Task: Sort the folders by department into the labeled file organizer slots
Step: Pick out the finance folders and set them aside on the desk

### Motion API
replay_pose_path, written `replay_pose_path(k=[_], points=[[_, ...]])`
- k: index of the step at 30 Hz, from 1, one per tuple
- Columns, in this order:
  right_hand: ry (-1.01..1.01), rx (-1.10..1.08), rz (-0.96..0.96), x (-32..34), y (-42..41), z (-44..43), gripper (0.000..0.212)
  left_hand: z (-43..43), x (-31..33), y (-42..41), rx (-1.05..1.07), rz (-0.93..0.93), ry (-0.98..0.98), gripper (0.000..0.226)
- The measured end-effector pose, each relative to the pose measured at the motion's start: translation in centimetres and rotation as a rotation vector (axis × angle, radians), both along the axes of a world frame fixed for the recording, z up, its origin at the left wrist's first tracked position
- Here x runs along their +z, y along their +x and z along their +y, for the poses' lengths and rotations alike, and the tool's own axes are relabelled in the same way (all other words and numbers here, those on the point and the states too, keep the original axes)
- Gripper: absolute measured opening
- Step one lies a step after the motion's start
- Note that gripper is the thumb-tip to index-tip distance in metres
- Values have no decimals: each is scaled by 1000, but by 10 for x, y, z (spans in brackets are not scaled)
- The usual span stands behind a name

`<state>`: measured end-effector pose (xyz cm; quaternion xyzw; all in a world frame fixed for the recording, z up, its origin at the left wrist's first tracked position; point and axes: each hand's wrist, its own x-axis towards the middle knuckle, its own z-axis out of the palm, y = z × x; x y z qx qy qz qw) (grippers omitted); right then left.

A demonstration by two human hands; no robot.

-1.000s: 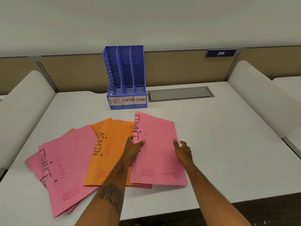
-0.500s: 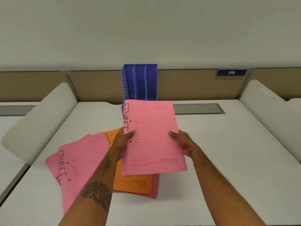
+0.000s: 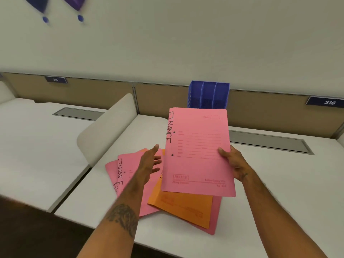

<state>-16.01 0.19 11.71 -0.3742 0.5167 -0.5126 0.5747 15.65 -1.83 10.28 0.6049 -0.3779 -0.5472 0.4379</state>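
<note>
The held pink folder [image 3: 199, 155] hides the blue organizer's [image 3: 208, 94] slot labels.

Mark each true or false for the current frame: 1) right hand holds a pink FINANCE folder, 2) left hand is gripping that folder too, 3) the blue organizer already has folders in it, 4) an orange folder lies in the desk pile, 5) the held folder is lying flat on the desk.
1) True: the right hand grips the pink FINANCE folder at its right edge.
2) False: the left hand is open, off the folder.
3) False: the visible upper slots of the blue organizer look empty; its lower part is hidden.
4) True: the orange folder lies among pink ones.
5) False: it is raised above the pile.
</note>
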Motion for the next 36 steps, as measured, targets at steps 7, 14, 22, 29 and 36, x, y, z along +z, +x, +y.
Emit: replay_pose_path(k=[7,14,22,29,36], points=[[-4,-10,-5,3,52,-18,39,7,-46,102,108,-502,119,80],[8,-27,-4,-6,79,-25,43,1,-78,128,57,-566,266,90],[30,-42,18,-12,77,-27,40,-3,-96,122,27,-718,357,104],[41,-56,26,-18,73,-26,39,-13,-94,126,108,-675,378,77],[50,-77,30,-16,67,-25,40,-23,-70,136,163,-415,229,38]])
